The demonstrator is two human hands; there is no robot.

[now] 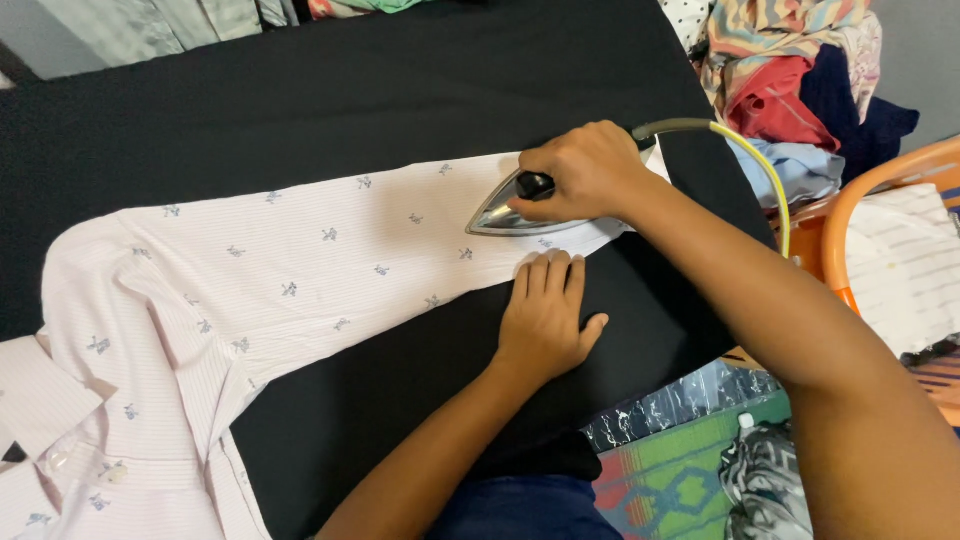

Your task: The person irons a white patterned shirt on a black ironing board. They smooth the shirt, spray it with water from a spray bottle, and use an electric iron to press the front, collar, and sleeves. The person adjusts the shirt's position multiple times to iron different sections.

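A black cloth covers the worktop (330, 90) from edge to edge; a pale pink striped shirt (200, 300) with small blue motifs lies flat on it, its sleeve stretched toward the right edge, its body and collar at the near left corner; a metal iron (510, 212) rests on the sleeve near the cuff; the left hand (545, 315) lies flat at the sleeve's near hem, partly on the black cloth.

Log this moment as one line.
right hand: grips iron on pink shirt sleeve | left hand: flat on sleeve edge | surface: black board
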